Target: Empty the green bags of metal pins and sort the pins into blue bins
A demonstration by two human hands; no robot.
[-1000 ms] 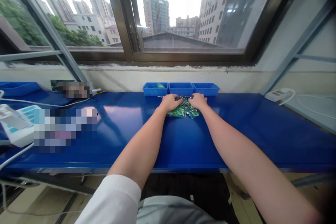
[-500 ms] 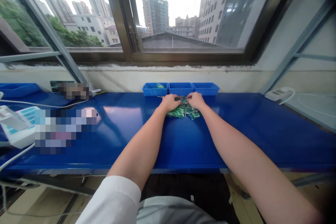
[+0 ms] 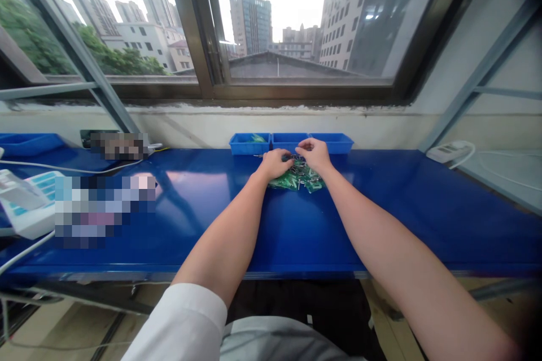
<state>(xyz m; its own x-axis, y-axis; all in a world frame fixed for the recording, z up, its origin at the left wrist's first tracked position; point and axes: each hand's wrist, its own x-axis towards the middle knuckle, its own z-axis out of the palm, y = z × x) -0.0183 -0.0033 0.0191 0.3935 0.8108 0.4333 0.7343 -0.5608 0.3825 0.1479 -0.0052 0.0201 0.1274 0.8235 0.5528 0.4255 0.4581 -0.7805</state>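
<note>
On the blue table, just in front of the bins, lies a heap of small green pieces like circuit boards (image 3: pixel 292 180), mixed with shiny metal bits. My left hand (image 3: pixel 276 163) rests on the heap's left side, fingers curled inward; what they grip is too small to make out. Raised slightly above the heap's right back, before the middle blue bin (image 3: pixel 288 140), is my right hand (image 3: pixel 315 153). Its thumb and fingertips are pinched together, and anything between them is too small to name.
The left blue bin (image 3: pixel 243 146) has some green pieces in it; the right blue bin (image 3: pixel 339 141) stands beside the middle one. A white device with a cable (image 3: pixel 451 151) sits far right. Leftward are a white and light-blue object (image 3: pixel 31 203), cables and blurred-out items.
My right hand has lifted off the heap, moving slightly up and back toward the bins with its fingers pinched. My left hand has barely moved.
</note>
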